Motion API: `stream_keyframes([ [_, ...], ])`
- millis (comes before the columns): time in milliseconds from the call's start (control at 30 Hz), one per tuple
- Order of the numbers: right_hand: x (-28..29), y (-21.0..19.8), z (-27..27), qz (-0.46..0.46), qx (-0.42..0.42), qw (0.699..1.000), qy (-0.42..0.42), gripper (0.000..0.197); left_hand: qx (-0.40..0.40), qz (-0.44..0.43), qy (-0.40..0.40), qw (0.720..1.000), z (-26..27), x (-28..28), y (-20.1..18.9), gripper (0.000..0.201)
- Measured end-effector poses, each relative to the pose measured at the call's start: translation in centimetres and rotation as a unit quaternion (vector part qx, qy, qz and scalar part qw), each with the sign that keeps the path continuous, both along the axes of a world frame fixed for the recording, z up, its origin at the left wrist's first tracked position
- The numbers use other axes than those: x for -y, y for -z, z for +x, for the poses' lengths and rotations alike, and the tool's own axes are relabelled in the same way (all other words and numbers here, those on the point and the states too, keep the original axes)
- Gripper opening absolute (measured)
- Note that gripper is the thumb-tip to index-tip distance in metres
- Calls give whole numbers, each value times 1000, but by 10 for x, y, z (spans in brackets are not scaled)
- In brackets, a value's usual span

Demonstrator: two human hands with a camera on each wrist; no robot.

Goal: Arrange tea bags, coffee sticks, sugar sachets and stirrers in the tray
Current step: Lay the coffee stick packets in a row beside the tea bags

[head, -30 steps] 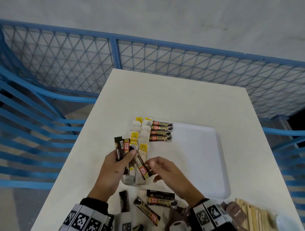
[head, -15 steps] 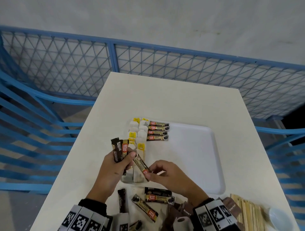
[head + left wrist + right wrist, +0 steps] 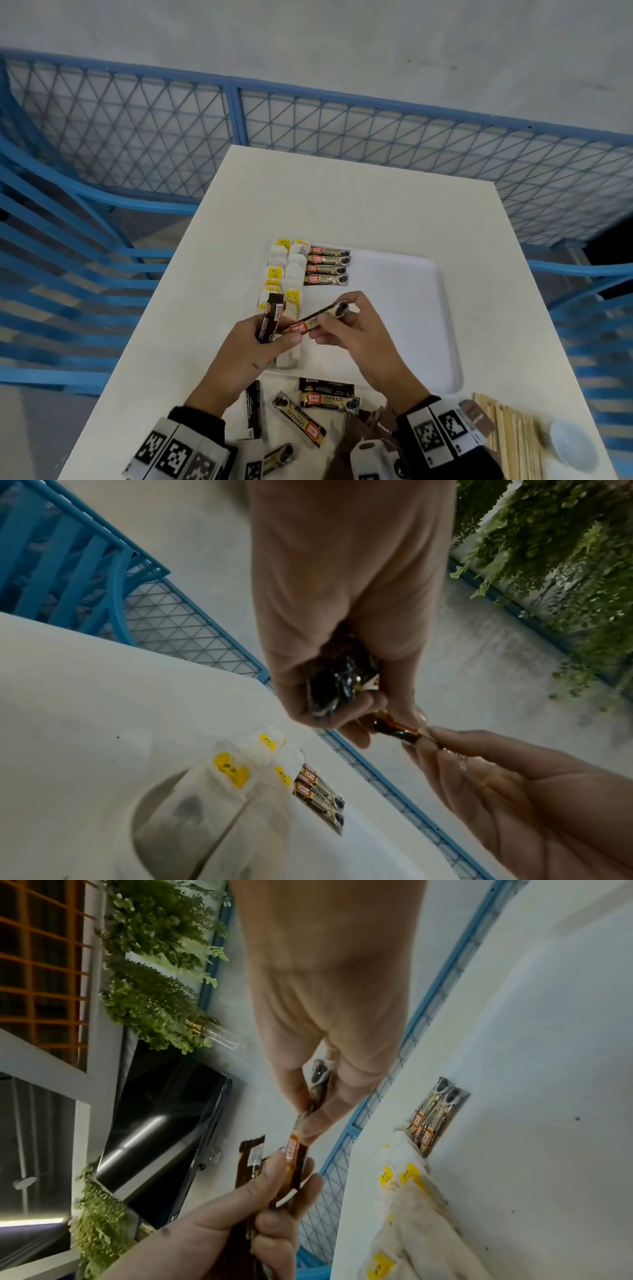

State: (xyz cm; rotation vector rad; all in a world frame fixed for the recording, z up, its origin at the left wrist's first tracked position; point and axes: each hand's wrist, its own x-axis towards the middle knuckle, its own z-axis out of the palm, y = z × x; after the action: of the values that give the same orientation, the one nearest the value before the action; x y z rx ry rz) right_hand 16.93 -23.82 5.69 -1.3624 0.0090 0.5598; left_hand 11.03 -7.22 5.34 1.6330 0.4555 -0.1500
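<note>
Over the white tray (image 3: 428, 342), the right hand (image 3: 356, 337) now pinches one coffee stick (image 3: 317, 318), drawn almost level and farther right than before; the left hand (image 3: 246, 346) still grips the remaining sticks (image 3: 272, 318).

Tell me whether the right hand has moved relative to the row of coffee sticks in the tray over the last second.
Yes. The right hand has moved up the head view towards the coffee-stick row, pinching one coffee stick.
</note>
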Motion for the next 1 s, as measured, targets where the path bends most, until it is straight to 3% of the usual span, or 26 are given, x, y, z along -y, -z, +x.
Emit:
stream_keyframes([
  [233, 5, 9, -1, 16, -65, 998, 5, 6, -4, 16, -30, 999, 2, 0, -4, 10],
  [433, 14, 22, 4, -1, -84, 996, 7, 14, -15, 1, -44, 999, 4, -2, -2, 15],
  [700, 12, 36, 25, -16, -93, 994, 50, 10, -50, -7, -62, 997, 5, -3, 10, 16],
  [867, 15, 58, 59, -130, -76, 982, 113, 14, -50, -24, -80, 995, 5, -9, 15, 15],
  [1000, 13, 80, 83, -200, -75, 966, 142, 7, -46, -27, -96, 994, 7, -12, 19, 15],
])
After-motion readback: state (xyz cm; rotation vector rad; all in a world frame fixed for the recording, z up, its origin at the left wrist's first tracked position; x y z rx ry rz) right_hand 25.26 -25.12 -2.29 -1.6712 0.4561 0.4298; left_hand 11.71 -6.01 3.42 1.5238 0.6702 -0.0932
